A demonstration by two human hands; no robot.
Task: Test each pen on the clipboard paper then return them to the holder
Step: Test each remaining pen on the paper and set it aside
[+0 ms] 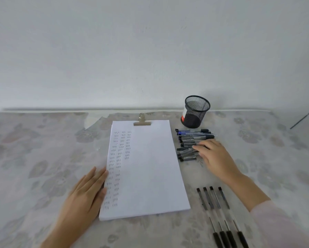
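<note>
Right grip (216, 156) — splayed flat — touches pens (187, 139).

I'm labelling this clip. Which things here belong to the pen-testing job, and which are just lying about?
Job: clipboard paper, mesh holder, pile of pens under the right hand, four pens laid apart, left hand at the paper's edge.
Lying about: flowered tablecloth, thin dark rod at the far right.

White paper (146, 172), clipped at its far end and marked with columns of short strokes, lies mid-counter. The black mesh holder (194, 111) stands upright near the far edge. A heap of pens (189, 138) lies crosswise just right of the paper. Four more pens (215, 197) lie side by side toward the near edge.
</note>
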